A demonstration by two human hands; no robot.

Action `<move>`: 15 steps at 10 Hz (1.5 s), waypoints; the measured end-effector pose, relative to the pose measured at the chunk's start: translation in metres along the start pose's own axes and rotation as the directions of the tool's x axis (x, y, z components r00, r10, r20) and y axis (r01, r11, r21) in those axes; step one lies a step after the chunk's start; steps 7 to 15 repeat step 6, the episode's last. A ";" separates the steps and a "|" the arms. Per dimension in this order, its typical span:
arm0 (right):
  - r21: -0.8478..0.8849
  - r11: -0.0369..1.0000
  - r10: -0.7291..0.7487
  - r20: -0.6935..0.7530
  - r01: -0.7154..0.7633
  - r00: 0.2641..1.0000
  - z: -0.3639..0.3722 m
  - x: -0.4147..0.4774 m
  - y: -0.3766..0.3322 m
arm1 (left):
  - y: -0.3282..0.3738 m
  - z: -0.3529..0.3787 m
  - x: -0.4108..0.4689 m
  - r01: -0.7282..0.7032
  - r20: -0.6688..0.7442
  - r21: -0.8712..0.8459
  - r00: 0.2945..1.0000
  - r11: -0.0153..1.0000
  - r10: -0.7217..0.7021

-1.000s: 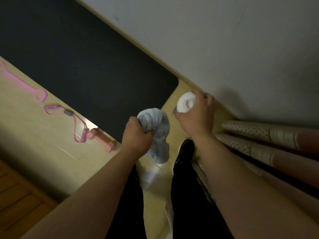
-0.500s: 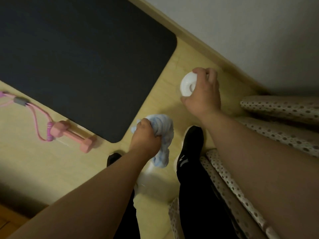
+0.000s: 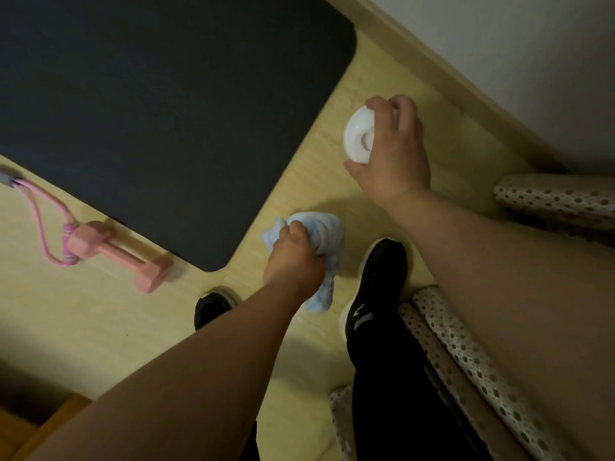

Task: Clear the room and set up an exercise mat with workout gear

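Both my hands are gripping: left hand [image 3: 293, 257] the blue towel [image 3: 327, 232], right hand [image 3: 389, 151] the white bottle [image 3: 357, 138] by its top. I'm risking it slipping.

matt dark foam mat [image 3: 159, 104], fluffy blue cloth towel [image 3: 327, 241], glossy white plastic lid [image 3: 359, 138], pale wood-look floor [image 3: 66, 327]

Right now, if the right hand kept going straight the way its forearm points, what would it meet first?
The right hand, gripping the white container, would likely meet the floor just short of the black mat; height is unclear.
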State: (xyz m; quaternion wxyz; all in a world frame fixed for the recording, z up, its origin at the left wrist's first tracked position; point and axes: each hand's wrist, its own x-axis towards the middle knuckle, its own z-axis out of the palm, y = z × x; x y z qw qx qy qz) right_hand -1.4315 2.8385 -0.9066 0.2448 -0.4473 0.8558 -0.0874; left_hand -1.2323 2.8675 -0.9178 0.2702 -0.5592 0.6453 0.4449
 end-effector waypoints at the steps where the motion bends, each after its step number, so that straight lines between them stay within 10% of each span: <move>1: -0.038 0.999 -0.027 -0.017 0.026 0.999 0.006 0.001 0.002 | 0.001 0.003 0.012 -0.023 -0.047 0.040 0.999 0.999 0.025; 15: -0.146 0.987 -0.068 -0.045 0.061 0.997 -0.002 -0.058 0.003 | 0.005 0.037 0.080 -0.089 -0.044 0.188 0.994 0.978 0.099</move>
